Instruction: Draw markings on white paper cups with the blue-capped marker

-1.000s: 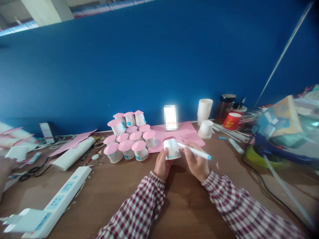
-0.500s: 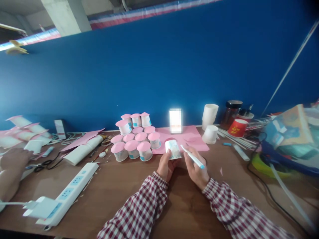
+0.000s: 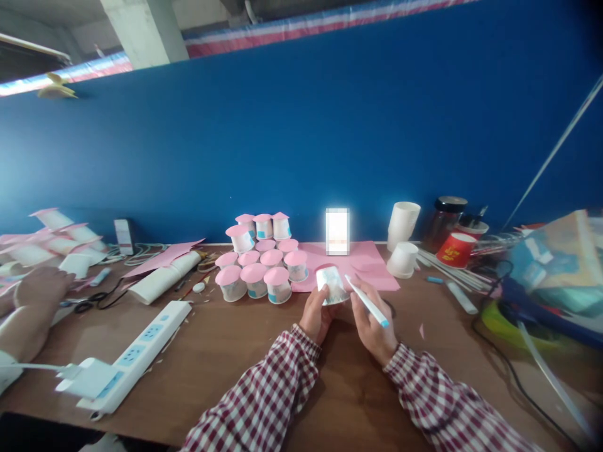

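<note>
My left hand [image 3: 316,315] is closed round a small upside-down white paper cup [image 3: 332,285] with blue markings and a pink top, held just above the wooden desk [image 3: 226,358]. My right hand [image 3: 374,323] grips a white marker with a blue end [image 3: 368,303], its tip close to the cup's right side. Both sleeves are red-and-white check. Just left of the cup stands a stacked group of several similar pink-topped cups [image 3: 261,263].
A pink paper sheet [image 3: 362,267] lies behind the cup. White cups [image 3: 402,235], a red cup [image 3: 455,249] and a dark jar [image 3: 443,216] stand at the back right. A white power strip [image 3: 127,361] lies left. Another person's hand [image 3: 40,285] rests far left. Cables and clutter fill the right.
The view has tilted and shifted, so the hands sit lower in the picture. The cup has tipped a little in my left hand and the marker now points more steeply at it.
</note>
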`<state>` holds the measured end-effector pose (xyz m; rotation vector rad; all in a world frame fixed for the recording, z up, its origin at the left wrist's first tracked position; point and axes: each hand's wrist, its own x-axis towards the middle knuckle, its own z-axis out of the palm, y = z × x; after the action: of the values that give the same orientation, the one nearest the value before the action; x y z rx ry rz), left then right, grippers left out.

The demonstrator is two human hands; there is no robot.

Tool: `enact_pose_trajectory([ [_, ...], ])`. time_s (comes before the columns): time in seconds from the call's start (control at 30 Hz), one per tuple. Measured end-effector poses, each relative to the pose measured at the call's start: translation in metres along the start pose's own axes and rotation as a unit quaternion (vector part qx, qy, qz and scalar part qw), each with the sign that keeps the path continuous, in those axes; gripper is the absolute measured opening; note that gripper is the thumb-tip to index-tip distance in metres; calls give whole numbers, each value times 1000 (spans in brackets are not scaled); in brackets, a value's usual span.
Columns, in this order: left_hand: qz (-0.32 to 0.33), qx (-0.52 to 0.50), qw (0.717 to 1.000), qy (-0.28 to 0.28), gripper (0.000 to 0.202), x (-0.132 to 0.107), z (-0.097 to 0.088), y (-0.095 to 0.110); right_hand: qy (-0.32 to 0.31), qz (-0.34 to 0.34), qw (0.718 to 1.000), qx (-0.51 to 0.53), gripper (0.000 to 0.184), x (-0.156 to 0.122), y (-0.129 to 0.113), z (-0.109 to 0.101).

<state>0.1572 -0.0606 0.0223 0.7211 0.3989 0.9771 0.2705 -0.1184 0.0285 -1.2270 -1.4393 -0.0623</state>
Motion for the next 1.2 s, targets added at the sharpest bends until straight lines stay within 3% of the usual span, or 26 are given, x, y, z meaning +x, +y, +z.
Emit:
enact_pose_trajectory([
  [0.3, 10, -13, 1000, 15, 37, 2, -2, -2, -15, 7, 1000, 3, 25, 0, -2, 1],
  [0.7, 13, 63, 998, -12, 32, -1, 1, -3, -4, 6, 999, -38, 14, 1, -1, -5],
  [1.2, 22, 74, 997, -24, 28, 0, 1, -7, 11, -13, 996, -83, 12, 5, 3, -7],
])
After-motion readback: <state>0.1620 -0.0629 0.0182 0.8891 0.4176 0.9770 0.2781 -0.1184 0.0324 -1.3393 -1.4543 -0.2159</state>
